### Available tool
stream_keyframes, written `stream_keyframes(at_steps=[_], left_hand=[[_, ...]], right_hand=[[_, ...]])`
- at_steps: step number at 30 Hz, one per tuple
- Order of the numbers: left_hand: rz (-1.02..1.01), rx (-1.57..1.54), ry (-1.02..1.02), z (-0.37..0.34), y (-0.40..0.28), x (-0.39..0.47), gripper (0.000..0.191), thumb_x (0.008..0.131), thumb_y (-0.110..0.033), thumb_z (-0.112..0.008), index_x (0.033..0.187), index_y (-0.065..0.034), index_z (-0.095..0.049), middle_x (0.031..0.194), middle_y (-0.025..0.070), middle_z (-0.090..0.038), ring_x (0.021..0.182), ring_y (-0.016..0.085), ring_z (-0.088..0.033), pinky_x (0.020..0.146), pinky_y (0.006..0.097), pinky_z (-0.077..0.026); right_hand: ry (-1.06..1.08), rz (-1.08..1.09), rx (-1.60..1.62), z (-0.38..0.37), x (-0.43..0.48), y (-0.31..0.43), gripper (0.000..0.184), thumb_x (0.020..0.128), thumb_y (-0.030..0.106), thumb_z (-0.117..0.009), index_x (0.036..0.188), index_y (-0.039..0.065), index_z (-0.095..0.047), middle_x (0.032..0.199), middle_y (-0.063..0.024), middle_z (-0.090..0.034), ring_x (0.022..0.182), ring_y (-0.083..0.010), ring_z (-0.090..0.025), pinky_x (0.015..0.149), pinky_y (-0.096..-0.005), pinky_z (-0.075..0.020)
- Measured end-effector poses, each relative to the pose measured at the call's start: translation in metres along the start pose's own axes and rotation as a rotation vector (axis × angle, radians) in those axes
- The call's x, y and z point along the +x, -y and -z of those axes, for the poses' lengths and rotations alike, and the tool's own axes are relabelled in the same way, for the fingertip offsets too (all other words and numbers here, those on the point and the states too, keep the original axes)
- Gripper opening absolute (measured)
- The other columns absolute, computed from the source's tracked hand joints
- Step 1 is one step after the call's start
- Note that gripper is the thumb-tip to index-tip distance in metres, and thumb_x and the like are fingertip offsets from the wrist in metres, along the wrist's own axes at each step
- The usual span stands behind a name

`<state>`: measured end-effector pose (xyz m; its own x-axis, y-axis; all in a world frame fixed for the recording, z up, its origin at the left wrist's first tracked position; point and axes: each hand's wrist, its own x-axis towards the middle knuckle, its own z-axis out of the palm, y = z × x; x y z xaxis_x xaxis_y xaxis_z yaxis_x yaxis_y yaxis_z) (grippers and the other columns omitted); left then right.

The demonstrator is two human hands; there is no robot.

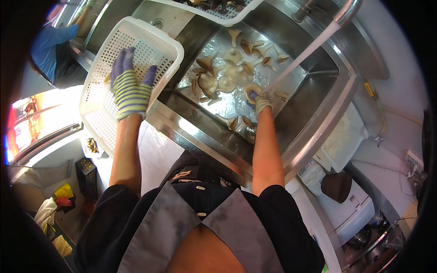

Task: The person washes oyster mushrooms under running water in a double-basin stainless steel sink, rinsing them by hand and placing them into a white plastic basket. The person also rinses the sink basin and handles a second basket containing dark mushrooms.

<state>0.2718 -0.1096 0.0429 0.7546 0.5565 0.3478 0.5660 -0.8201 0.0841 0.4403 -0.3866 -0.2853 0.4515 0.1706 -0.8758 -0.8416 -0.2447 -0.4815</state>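
My left hand (133, 87), in a striped knit glove with purple fingers, is inside a white perforated plastic basket (170, 37). Its fingers are straight and the thumb stands apart. A pale mushroom piece shows at the hand's left edge, mostly hidden. My right hand (262, 102), gloved alike, reaches into a stainless steel sink (300, 102) and grips a mushroom (252, 89) beside the running water. More brown-capped mushrooms (227, 83) lie scattered in shallow water on the sink floor.
The faucet (346, 15) pours a stream into the sink. Another white basket (228, 21) holding dark mushrooms sits at the far rim. A person in blue (53, 44) stands at upper left. At right are a white tub (344, 136) and a white appliance (351, 208).
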Motion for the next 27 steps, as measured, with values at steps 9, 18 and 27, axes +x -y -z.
stream_keyframes(at_steps=[9, 18, 27], left_hand=[[-0.140, -0.817, 0.165, -0.076, -0.098, -0.057, 0.036, 0.077, -0.013, -0.061, 0.108, -0.0014, -0.049, 0.101, 0.0091, -0.055, 0.093, 0.019, -0.052, 0.082, 0.0294, -0.042], [0.026, -0.653, 1.052, -0.261, -0.158, -0.079, 0.042, 0.078, -0.030, -0.056, 0.108, -0.0010, -0.049, 0.103, 0.0209, -0.054, 0.092, 0.028, -0.055, 0.079, 0.0317, -0.043], [1.245, -1.600, 1.237, -0.241, -0.171, -0.047, 0.033, 0.074, -0.023, -0.065, 0.096, -0.0013, -0.053, 0.081, 0.0108, -0.057, 0.073, 0.019, -0.058, 0.060, 0.0289, -0.050]], right_hand=[[0.083, 0.327, 0.178, -0.009, -0.040, 0.002, 0.043, 0.076, 0.009, -0.059, 0.111, -0.002, -0.037, 0.104, -0.0155, -0.046, 0.076, -0.0288, -0.056, 0.067, -0.0394, -0.0564], [-0.255, 0.470, -0.689, -0.016, -0.093, 0.055, 0.040, 0.069, 0.027, -0.066, 0.091, -0.004, -0.056, 0.082, -0.0168, -0.060, 0.075, -0.0289, -0.059, 0.067, -0.0372, -0.0449], [0.019, 0.489, -0.423, 0.001, -0.076, 0.041, 0.048, 0.083, 0.038, -0.050, 0.107, -0.004, -0.050, 0.092, -0.0167, -0.057, 0.080, -0.0268, -0.055, 0.072, -0.0347, -0.0444]])
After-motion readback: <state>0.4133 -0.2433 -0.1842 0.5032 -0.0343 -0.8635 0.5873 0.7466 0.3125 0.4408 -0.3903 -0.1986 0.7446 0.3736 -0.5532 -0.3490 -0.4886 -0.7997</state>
